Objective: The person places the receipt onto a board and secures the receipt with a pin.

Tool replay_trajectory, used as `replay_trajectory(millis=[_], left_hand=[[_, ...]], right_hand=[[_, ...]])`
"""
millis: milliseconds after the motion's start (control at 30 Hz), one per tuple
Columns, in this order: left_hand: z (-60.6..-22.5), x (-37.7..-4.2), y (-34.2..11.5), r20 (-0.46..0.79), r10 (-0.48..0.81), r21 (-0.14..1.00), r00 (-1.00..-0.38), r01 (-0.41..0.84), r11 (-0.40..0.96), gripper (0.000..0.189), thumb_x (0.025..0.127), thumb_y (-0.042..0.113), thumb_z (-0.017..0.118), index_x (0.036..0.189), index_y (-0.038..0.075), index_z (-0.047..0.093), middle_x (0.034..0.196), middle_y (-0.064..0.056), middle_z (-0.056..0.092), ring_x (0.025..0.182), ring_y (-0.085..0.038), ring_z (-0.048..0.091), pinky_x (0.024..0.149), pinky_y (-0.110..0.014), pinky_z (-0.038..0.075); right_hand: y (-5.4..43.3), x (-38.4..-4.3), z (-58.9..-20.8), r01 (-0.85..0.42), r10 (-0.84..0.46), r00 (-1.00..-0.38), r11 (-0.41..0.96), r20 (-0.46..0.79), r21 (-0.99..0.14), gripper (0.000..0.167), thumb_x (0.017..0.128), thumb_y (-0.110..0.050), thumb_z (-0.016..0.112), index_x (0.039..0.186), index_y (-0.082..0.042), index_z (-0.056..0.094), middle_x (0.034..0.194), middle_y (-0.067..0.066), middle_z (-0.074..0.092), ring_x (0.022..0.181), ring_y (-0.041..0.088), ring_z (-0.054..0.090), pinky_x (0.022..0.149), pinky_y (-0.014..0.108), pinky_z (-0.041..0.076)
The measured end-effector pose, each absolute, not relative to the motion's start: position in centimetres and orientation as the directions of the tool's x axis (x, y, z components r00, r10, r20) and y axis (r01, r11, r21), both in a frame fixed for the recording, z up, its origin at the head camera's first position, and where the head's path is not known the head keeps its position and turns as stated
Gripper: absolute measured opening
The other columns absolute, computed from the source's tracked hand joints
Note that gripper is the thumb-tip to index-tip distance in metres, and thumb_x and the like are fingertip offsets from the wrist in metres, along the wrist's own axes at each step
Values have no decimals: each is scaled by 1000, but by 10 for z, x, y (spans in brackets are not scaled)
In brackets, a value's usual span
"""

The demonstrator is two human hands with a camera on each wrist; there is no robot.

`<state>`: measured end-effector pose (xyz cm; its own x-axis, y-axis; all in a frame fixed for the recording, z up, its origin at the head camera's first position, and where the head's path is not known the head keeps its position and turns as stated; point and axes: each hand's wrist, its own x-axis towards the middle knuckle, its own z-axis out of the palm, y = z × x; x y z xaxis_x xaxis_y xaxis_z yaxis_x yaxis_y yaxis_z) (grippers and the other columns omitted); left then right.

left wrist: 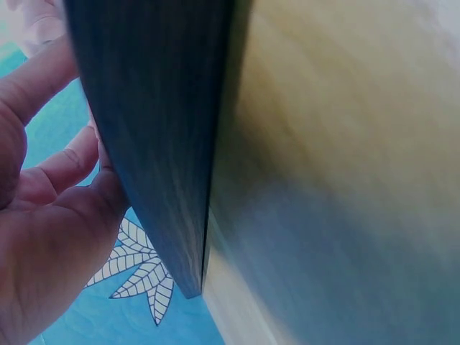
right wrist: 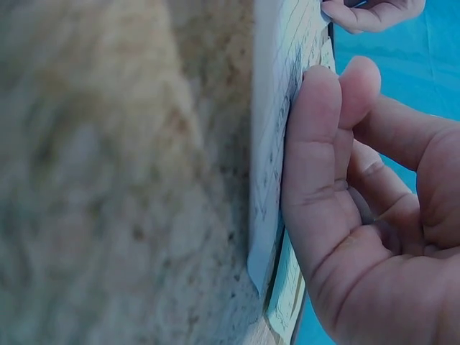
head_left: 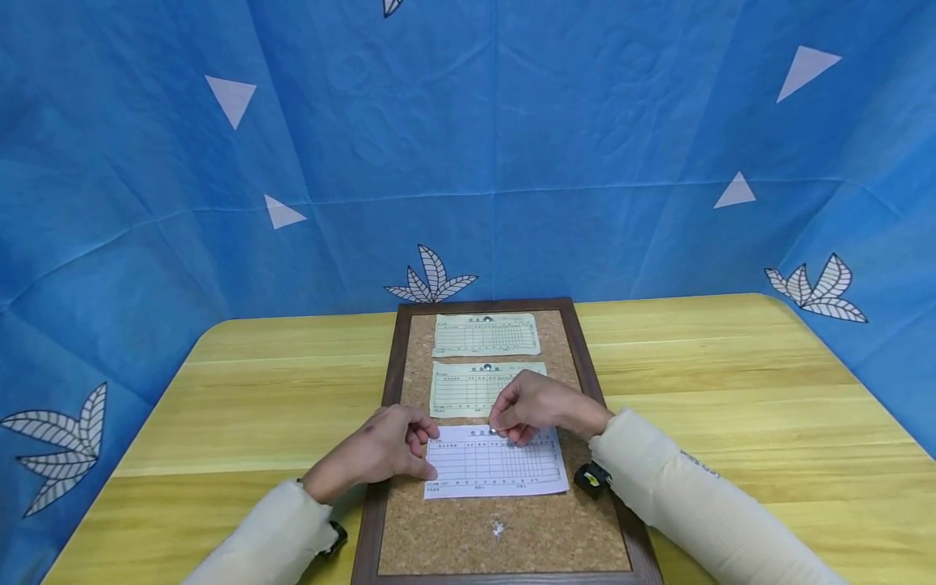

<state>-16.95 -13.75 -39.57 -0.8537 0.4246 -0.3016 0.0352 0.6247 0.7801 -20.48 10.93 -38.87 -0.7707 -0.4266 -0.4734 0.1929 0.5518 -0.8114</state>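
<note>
A white printed form (head_left: 483, 471) lies on the framed cork board (head_left: 439, 544), below two pale green forms. My left hand (head_left: 391, 443) rests at the white form's left edge, index finger near the upper corner and thumb lower down. The left wrist view shows this hand (left wrist: 57, 201) beside the dark frame. My right hand (head_left: 537, 406) pinches a small silvery thumbtack (head_left: 493, 431) at the white form's top middle. In the right wrist view, the thumb and index fingertips of the right hand (right wrist: 359, 194) meet close to the paper, largely hiding the tack.
Silvery thumbtacks hold the upper green form (head_left: 486, 337) and the lower green form (head_left: 457, 390) at their tops. A small cluster of tacks (head_left: 498, 528) lies on the cork below the white form. The board's dark wooden frame (head_left: 380, 479) sits on a wooden table (head_left: 270, 382).
</note>
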Motion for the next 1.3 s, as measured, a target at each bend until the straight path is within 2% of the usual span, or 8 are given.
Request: replay_trajectory(millis=[733,1300], left_hand=[[-395,-169,-138,-307,431,793,-849,22,608,36,69,-4,88,95,4,65,82,-6,55,71,-17,51,67,-29,45],[-394,-169,-139,-299,441,793,-847,37,608,36,69,-3,88,96,4,65,83,-6,55,72,-17,51,68,-29,45]], right_hand=[[106,-204,-387,223,-393,-776,561,-494,-797,9,92,-1,69,85,-1,75,72,11,69,56,13,61,58,30,57],[104,-204,-390,193,-385,-791,580,-475,-792,10,88,1,73,78,-2,73,63,8,66,50,10,58,51,25,54]])
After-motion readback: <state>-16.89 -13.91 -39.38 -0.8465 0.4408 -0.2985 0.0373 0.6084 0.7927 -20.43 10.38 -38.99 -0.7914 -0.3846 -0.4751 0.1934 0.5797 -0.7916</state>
